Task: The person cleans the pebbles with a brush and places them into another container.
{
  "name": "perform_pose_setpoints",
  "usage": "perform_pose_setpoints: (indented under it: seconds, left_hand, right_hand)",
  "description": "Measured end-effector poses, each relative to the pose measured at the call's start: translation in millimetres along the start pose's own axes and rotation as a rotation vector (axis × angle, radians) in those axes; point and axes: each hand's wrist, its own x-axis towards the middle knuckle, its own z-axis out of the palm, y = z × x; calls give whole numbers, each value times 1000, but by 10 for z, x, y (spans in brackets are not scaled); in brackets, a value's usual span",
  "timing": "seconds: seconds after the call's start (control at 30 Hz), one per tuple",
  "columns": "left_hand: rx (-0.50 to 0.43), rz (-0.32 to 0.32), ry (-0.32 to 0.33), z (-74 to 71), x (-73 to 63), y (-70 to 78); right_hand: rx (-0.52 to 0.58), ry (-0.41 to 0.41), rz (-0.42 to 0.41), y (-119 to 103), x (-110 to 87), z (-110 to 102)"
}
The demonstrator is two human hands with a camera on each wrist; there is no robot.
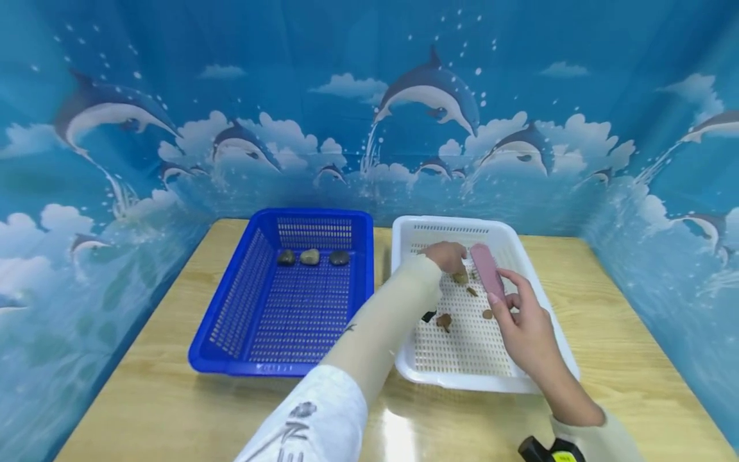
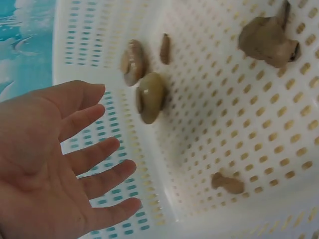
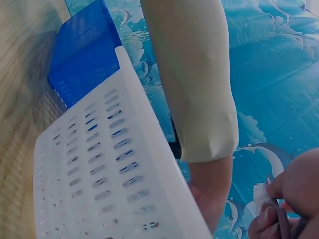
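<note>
My left hand [image 1: 446,256] reaches into the far part of the white basket [image 1: 404,359]. In the left wrist view the left hand [image 2: 65,164] has its fingers spread, apart from a smooth yellowish stone [image 2: 152,97] and a brown stone [image 2: 133,62] near the basket wall. My right hand [image 1: 528,327] grips the near end of a pink oblong block [image 1: 487,268], which is tilted above the white basket. The right wrist view shows only part of the right hand [image 3: 299,194], pinching a thin edge. The block's underside is mostly hidden.
To the left stands a blue basket [image 1: 199,353] with three stones [image 1: 310,256] along its far end. Dry brown scraps [image 1: 444,322], a round brown piece [image 1: 487,314] and a small black piece [image 1: 428,316] lie in the white basket. A dolphin-printed curtain [image 1: 369,160] surrounds the wooden table [image 1: 138,398].
</note>
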Motion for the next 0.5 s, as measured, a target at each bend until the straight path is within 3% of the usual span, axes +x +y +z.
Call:
perform_pose_setpoints:
  seconds: [0.3, 0.5]
  left_hand:
    - [-138, -100, -3, 198, 67, -15]
    - [-88, -92, -46, 320, 162, -39]
  right_hand:
    - [1, 11, -9, 3, -25, 18]
    - [23, -13, 5, -9, -36, 10]
